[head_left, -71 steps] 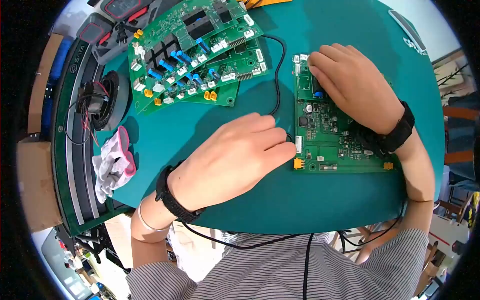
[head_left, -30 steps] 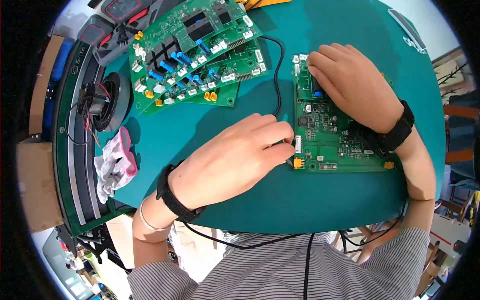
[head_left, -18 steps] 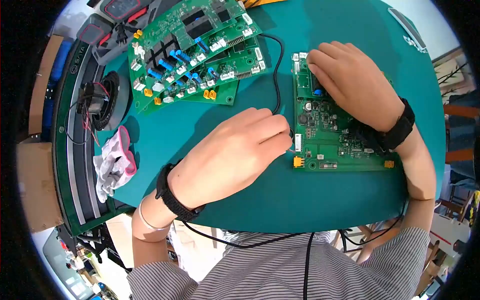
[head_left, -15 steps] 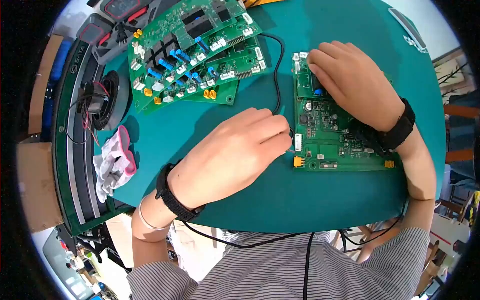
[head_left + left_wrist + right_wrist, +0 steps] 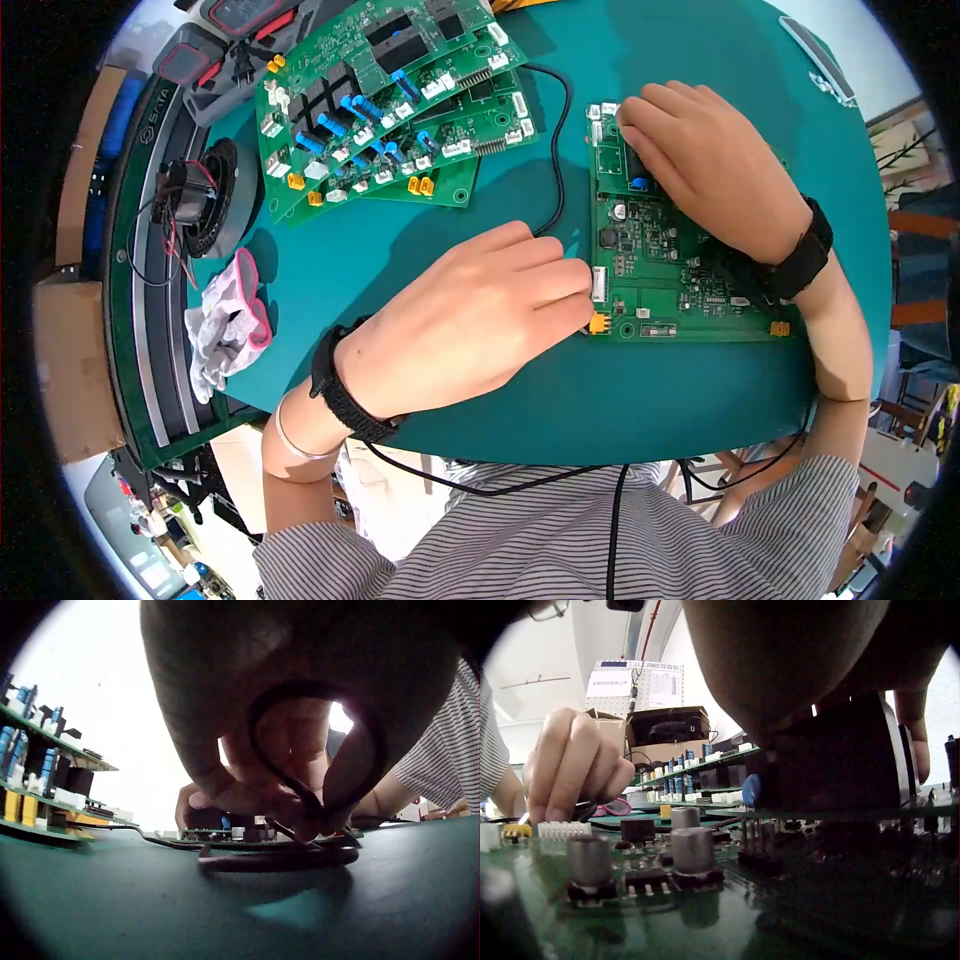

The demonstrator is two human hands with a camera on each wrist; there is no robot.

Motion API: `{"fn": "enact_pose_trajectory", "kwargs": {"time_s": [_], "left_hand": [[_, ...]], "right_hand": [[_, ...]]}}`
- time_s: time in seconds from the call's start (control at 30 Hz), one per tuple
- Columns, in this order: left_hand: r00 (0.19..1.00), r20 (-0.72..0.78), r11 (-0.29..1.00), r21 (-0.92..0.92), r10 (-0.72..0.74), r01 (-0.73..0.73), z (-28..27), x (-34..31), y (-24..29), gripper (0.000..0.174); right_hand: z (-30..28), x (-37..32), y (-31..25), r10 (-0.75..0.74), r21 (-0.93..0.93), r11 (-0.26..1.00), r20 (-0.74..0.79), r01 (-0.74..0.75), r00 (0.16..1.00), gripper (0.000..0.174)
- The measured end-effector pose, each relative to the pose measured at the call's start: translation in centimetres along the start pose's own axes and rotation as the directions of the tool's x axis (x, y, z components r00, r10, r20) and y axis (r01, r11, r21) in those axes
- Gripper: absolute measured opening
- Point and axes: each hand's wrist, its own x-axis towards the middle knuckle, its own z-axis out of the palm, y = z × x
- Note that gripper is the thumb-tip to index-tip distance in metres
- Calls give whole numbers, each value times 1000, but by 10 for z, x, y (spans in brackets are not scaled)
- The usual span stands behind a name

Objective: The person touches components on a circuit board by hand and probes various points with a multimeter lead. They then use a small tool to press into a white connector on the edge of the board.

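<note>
My left hand (image 5: 470,310) pinches a thin black cable (image 5: 259,735) at the left edge of a green circuit board (image 5: 655,292). The cable loops under the palm in the left wrist view. The fingertips are right beside a white pin connector (image 5: 599,284) and just above a yellow connector (image 5: 599,323). The pinched cable end is hidden by the fingers. My right hand (image 5: 710,165) grips the board's upper part, fingers curled over a large black block (image 5: 840,761) next to a blue disc component (image 5: 751,790).
Several stacked circuit boards (image 5: 350,110) lie at the upper left of the green table (image 5: 480,425). A white and pink glove (image 5: 232,325) and a round black motor-like part (image 5: 215,205) sit left. Grey tool cases (image 5: 235,75) stand behind; a white strip (image 5: 815,55) lies far right.
My left hand has shifted slightly right and down, its fingertips now closer to the yellow connector and the board's edge. My right hand stays on the board's upper part.
</note>
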Motion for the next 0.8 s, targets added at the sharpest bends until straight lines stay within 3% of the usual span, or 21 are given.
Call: {"fn": "enact_pose_trajectory", "kwargs": {"time_s": [0.8], "left_hand": [[1000,-17,997,76,-3,4,3,-1,2,19]], "right_hand": [[0,0,1,-14,-20,1000,3,15,1000,16]]}}
